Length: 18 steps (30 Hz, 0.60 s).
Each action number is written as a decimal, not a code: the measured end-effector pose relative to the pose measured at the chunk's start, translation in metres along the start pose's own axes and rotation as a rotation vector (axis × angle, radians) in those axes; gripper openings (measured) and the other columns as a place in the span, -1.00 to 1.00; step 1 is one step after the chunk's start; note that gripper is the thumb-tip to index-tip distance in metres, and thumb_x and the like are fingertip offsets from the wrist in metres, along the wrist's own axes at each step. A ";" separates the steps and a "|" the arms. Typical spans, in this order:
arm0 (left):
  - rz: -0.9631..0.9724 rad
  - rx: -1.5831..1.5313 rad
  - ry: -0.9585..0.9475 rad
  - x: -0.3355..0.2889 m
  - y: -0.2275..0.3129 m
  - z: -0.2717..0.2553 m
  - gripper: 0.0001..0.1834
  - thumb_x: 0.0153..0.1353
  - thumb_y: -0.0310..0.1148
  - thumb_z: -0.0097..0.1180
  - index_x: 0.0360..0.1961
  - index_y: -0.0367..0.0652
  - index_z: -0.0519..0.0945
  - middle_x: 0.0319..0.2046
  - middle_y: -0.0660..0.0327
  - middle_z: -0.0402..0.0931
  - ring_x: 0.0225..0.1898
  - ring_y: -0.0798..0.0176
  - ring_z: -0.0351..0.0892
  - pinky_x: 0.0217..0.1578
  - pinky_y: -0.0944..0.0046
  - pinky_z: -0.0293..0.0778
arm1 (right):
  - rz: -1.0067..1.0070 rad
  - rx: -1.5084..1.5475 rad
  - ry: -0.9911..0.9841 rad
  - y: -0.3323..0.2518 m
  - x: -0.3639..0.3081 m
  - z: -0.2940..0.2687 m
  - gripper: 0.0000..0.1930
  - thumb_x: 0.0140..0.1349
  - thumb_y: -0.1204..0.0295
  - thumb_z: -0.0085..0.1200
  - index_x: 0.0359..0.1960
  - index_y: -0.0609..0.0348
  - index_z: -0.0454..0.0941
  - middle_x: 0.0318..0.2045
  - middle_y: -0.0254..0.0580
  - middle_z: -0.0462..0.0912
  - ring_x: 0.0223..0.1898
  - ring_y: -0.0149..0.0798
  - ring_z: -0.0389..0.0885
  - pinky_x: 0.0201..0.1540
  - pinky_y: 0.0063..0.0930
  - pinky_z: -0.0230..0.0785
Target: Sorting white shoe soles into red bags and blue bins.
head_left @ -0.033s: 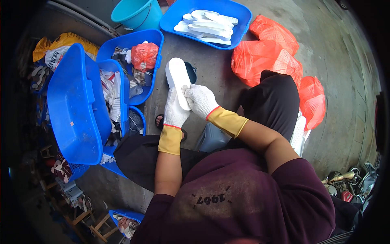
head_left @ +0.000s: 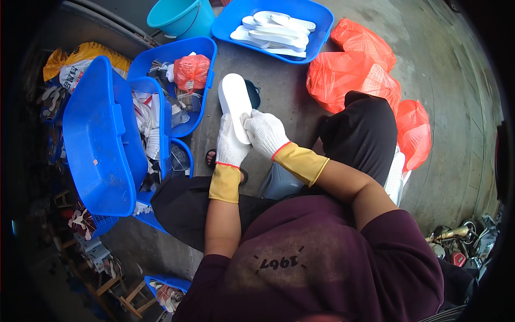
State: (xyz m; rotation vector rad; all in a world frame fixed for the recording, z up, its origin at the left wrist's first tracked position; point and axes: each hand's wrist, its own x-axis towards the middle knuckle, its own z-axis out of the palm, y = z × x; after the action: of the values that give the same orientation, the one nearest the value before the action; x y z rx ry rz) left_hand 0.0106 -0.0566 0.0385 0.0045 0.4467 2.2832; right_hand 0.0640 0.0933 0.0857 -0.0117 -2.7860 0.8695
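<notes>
A white shoe sole (head_left: 234,92) is held up in front of me, its rounded end pointing away and its long side slanting a little. My left hand (head_left: 232,144), in a white knit glove with a yellow cuff, wraps round its near part. From the right, my right hand (head_left: 266,132) in a matching glove closes its fingers on the sole's near edge. The tips of those fingers are partly hidden. Several more white soles (head_left: 276,33) lie piled in a blue tub (head_left: 325,38) farther off.
Puffy red plastic bags (head_left: 343,80) rest on the floor at the right. Blue tubs (head_left: 99,155) with scraps stand at the left, near a turquoise bucket (head_left: 179,19). A dark round container (head_left: 252,94) sits behind the sole. More white soles (head_left: 396,177) lie beside my right knee.
</notes>
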 end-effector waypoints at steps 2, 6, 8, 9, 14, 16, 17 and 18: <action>-0.026 0.047 0.151 0.009 -0.017 0.036 -0.33 0.57 0.10 -0.15 0.49 -0.14 0.28 0.35 0.07 0.43 0.36 0.02 0.44 0.33 -0.05 0.39 | 0.000 -0.150 0.026 0.007 -0.001 -0.014 -0.79 0.30 0.39 0.07 -0.10 0.11 0.66 -0.30 0.12 0.66 -0.35 0.07 0.76 -0.30 -0.10 0.61; -0.008 0.198 0.314 0.015 -0.022 0.046 -0.28 0.57 0.16 -0.21 0.51 -0.13 0.25 0.38 0.06 0.40 0.37 0.01 0.43 0.36 -0.07 0.36 | 0.107 -0.213 -0.113 0.006 0.011 -0.015 -0.78 0.10 0.44 0.19 -0.20 0.12 0.71 -0.44 0.09 0.70 -0.35 0.11 0.75 -0.29 -0.07 0.58; -0.007 0.291 0.282 0.011 -0.022 0.050 -0.30 0.57 0.15 -0.20 0.51 -0.10 0.25 0.39 0.06 0.38 0.39 0.01 0.41 0.39 -0.07 0.33 | -0.009 0.092 0.013 0.018 0.031 -0.021 -0.88 0.09 0.46 0.16 -0.38 0.11 0.74 -0.48 0.08 0.70 -0.36 0.17 0.73 -0.25 -0.03 0.57; -0.021 0.384 0.243 0.010 -0.022 0.053 -0.31 0.58 0.15 -0.20 0.52 -0.07 0.25 0.41 0.06 0.36 0.41 0.00 0.39 0.41 -0.06 0.30 | 0.072 0.152 0.097 0.027 0.051 -0.020 -0.88 0.11 0.45 0.14 -0.50 0.10 0.73 -0.45 0.09 0.70 -0.34 0.21 0.71 -0.21 0.00 0.56; -0.278 0.200 0.288 0.006 -0.059 0.073 -0.19 0.52 0.20 -0.07 0.59 -0.01 0.11 0.52 -0.03 0.17 0.50 -0.19 0.20 0.41 -0.44 0.16 | 0.078 0.234 0.079 0.085 0.117 -0.020 -0.83 0.22 0.45 0.08 -0.31 0.09 0.75 -0.30 0.11 0.73 -0.20 0.21 0.71 -0.12 -0.04 0.55; -0.211 0.105 0.362 0.006 -0.046 0.074 -0.18 0.51 0.24 -0.08 0.59 0.03 0.11 0.53 -0.05 0.12 0.52 -0.21 0.16 0.44 -0.41 0.12 | 0.074 0.359 -0.062 0.062 0.094 -0.007 -0.82 0.23 0.46 0.07 -0.29 0.09 0.75 -0.29 0.12 0.73 -0.19 0.22 0.71 -0.10 -0.08 0.55; -0.125 0.078 0.282 0.005 -0.039 0.068 -0.17 0.50 0.28 -0.12 0.59 0.02 0.13 0.54 -0.03 0.12 0.53 -0.18 0.16 0.47 -0.36 0.09 | 0.030 0.345 -0.092 0.043 0.077 -0.003 -0.83 0.21 0.48 0.07 -0.30 0.13 0.75 -0.29 0.12 0.73 -0.20 0.22 0.71 -0.12 -0.09 0.55; -0.103 0.104 0.335 0.008 -0.038 0.079 -0.14 0.49 0.33 -0.16 0.58 -0.03 0.15 0.53 -0.03 0.14 0.52 -0.15 0.17 0.45 -0.32 0.16 | -0.063 0.356 0.003 0.041 0.059 0.003 -0.87 0.20 0.52 0.07 -0.32 0.19 0.68 -0.32 0.15 0.69 -0.21 0.26 0.65 -0.11 -0.09 0.53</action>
State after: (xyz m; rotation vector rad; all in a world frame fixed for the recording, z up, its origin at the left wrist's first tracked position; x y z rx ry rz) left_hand 0.0437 -0.0028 0.0993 -0.3455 0.7220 2.1615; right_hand 0.0033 0.1302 0.0727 0.1309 -2.5724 1.3305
